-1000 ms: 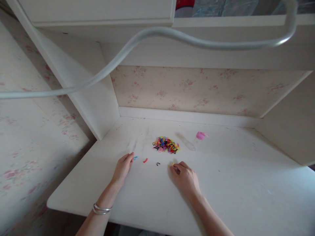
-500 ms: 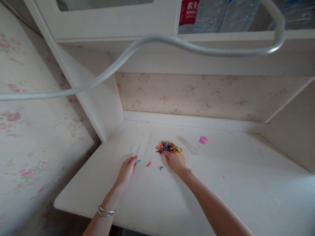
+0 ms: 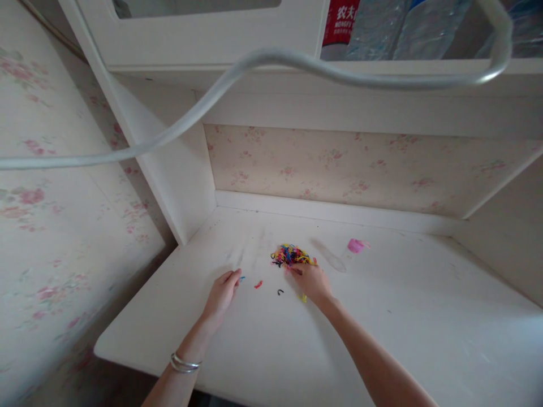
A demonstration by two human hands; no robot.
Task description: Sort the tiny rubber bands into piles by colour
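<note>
A heap of small rubber bands in mixed colours (image 3: 292, 252) lies on the white desk. My right hand (image 3: 313, 281) is at the heap's near edge, its fingertips pinched together and touching the bands; what is between them is too small to tell. To the left, my left hand (image 3: 224, 288) rests low over the desk with thumb and finger closed on blue rubber bands (image 3: 242, 278). Between my hands lie some red bands (image 3: 258, 284) and one curved black band (image 3: 280, 292). Yellow bands (image 3: 302, 298) lie just beneath my right wrist.
A clear object with a pink top (image 3: 355, 245) lies right of the heap, near a transparent, elongated shape. White shelving stands around the desk (image 3: 424, 316). A pale cable (image 3: 297, 62) crosses the upper view. Bottles (image 3: 377, 34) sit on the shelf above.
My right hand has shifted slightly along the heap's near edge, and yellow bands now show below it. My left hand keeps its pinch. The view has turned a little left.
</note>
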